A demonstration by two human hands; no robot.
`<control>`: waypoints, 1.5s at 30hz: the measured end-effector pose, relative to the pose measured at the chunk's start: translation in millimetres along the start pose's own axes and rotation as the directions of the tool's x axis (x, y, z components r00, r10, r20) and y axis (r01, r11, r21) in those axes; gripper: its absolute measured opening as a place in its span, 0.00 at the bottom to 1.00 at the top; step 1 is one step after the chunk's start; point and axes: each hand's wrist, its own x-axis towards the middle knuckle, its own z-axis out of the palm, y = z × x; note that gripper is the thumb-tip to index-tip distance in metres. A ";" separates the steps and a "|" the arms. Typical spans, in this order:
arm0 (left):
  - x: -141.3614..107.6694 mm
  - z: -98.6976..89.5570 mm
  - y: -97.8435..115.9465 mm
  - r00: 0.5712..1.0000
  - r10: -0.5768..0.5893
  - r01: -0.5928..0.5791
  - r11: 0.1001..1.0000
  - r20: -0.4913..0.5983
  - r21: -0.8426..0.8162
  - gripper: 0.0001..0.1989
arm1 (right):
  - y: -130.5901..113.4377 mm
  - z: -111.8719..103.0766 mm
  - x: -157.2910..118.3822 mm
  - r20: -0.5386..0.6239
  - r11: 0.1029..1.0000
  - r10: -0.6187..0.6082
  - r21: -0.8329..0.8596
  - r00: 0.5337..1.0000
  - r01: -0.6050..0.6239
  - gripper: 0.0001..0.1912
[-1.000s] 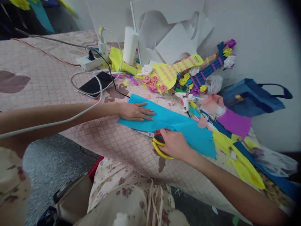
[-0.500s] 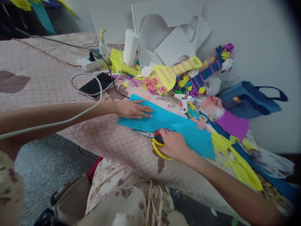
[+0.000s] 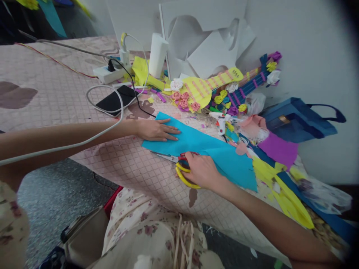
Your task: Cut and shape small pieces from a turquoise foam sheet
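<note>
A long blue sheet [image 3: 196, 141] lies across the quilted tablecloth. My left hand [image 3: 157, 130] rests flat on its left part, fingers spread and pointing right. Near the sheet's front edge, my right hand [image 3: 203, 170] grips scissors [image 3: 185, 175] with red and yellow handles. The blades point left and lie along the sheet's edge, their tips partly under it. Behind the sheet are a yellow paper guitar [image 3: 198, 92] with pink flowers and a white glue gun [image 3: 221, 125].
A tablet [image 3: 117, 99], a power strip [image 3: 109, 74] and a white roll [image 3: 157, 56] stand behind my left arm. A white cable crosses that arm. On the right lie a blue bag [image 3: 298, 119], purple sheet [image 3: 279, 149] and yellow strips [image 3: 291, 203].
My right hand and the scissors have moved a little to the left along the sheet's front edge. My left hand stays flat on the sheet, nearly unmoved.
</note>
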 end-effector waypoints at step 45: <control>-13.0 5.1 -10.4 0.997 0.025 -0.018 0.996 -0.077 0.086 0.23 | -18.7 -16.0 18.3 -0.019 0.999 -0.036 0.010 0.999 0.037 0.35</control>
